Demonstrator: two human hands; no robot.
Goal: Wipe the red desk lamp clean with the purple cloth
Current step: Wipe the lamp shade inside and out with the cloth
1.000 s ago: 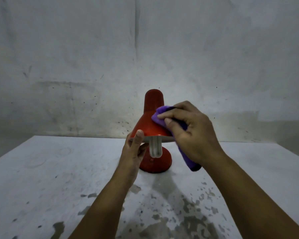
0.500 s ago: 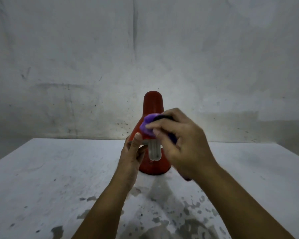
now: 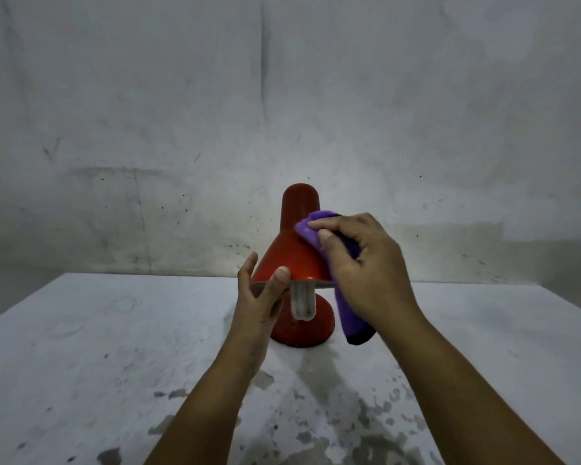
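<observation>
The red desk lamp (image 3: 294,243) stands on the table, its cone shade facing me with a white bulb (image 3: 302,302) hanging below the rim. My left hand (image 3: 260,297) grips the shade's left rim, thumb across the front edge. My right hand (image 3: 366,263) holds the bunched purple cloth (image 3: 311,229) against the right side of the shade; the cloth's tail (image 3: 353,322) hangs down past the round red base (image 3: 312,333).
The lamp sits on a pale, stained table (image 3: 98,347) whose near part shows dark flaked patches (image 3: 349,431). A grey, marked wall (image 3: 215,112) rises just behind the table's far edge.
My right hand with the cloth swept left across the front of the shade, then back to its right side. My left hand kept its hold on the rim.
</observation>
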